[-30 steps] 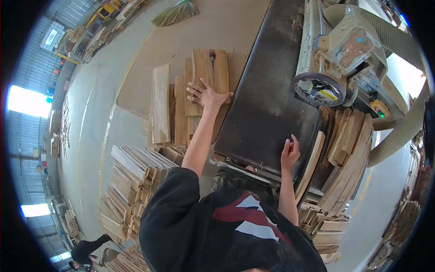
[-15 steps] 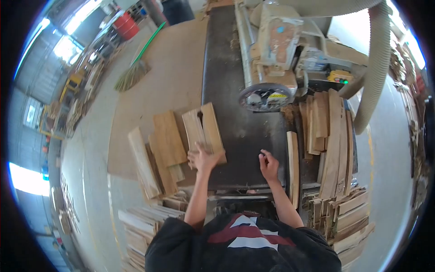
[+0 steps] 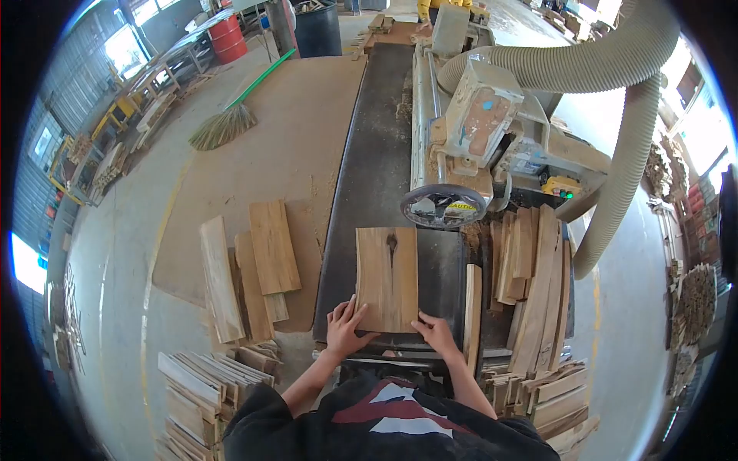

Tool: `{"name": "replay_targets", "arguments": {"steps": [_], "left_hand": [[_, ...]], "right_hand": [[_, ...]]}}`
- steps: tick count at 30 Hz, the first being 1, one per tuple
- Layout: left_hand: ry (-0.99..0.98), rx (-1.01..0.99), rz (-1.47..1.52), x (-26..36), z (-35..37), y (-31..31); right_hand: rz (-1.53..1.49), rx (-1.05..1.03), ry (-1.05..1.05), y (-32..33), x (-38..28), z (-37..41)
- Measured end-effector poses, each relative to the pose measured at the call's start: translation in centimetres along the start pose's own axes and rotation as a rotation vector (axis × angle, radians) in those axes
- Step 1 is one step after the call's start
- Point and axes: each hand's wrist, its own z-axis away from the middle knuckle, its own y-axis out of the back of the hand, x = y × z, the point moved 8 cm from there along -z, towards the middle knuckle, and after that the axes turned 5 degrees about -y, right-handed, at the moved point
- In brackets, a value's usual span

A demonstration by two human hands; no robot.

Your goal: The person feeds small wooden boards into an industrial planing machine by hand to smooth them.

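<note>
A wide wooden board (image 3: 377,284) with a dark knot near its far end lies lengthwise on the black machine bed (image 3: 369,138). My left hand (image 3: 350,330) grips its near left corner, thumb along the near edge and fingers at the side. At the near right corner, my right hand (image 3: 436,336) pinches the same board between thumb and fingers. Straight ahead of the board stands the saw's handwheel (image 3: 443,206), below the pale machine head (image 3: 484,107). A narrow wood strip (image 3: 472,315) lies to the right of my right hand.
Loose boards (image 3: 274,246) lie on the brown side table at left. More planks (image 3: 538,284) lean at right, and stacked offcuts (image 3: 192,392) flank me. A green-handled broom (image 3: 223,127) rests farther back. A ribbed hose (image 3: 626,169) hangs at right; a person in yellow (image 3: 442,9) stands beyond.
The board has moved right from the bed's left edge and been straightened. My right hand, formerly off it, now holds its right corner. The view has tipped up.
</note>
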Motion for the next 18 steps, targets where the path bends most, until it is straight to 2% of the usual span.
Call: {"name": "replay_targets", "arguments": {"steps": [2,3,4,5,6,8,9,10,12,13,15,17,18], "left_hand": [[0.036,-0.003,0.032,0.0,0.0,0.0],[0.126,-0.026,0.103,-0.7,0.0,-0.2],[0.217,-0.051,0.17,-1.3,0.2,-0.5],[0.218,-0.049,0.173,-1.2,0.1,-0.4],[0.202,-0.073,0.179,-1.2,0.0,-0.4],[0.187,-0.098,0.18,-1.6,-0.4,-0.3],[0.118,-0.121,0.185,-1.4,-0.6,-0.5],[0.048,-0.147,0.19,-1.2,-0.8,-0.8],[-0.015,-0.186,0.197,-1.3,-1.6,-1.5],[-0.079,-0.224,0.207,-0.9,-2.0,-1.9],[-0.089,-0.262,0.229,-0.2,-3.1,-3.1],[-0.132,-0.227,0.27,1.0,-4.4,-3.9],[-0.144,-0.257,0.279,1.5,-5.0,-4.8]], "right_hand": [[0.036,-0.011,-0.016,0.3,-0.8,1.3],[0.046,-0.007,-0.018,0.1,-0.5,1.8],[0.007,0.04,0.001,-0.1,-0.1,2.5],[-0.036,0.085,0.022,-0.3,0.3,2.8],[-0.073,0.064,-0.086,-0.3,0.1,3.7],[-0.095,0.095,-0.137,-0.4,0.7,4.7],[-0.118,0.129,-0.194,-0.5,1.7,5.4],[-0.122,0.127,-0.199,-0.9,2.3,5.8],[-0.089,0.365,-0.059,0.1,2.1,6.9],[-0.095,0.361,-0.074,0.3,2.0,7.3],[-0.315,0.136,-0.542,-0.9,5.0,7.5],[-0.366,0.077,-0.605,-1.6,5.3,7.1],[-0.492,0.073,-0.637,-1.9,5.6,6.7]]}}
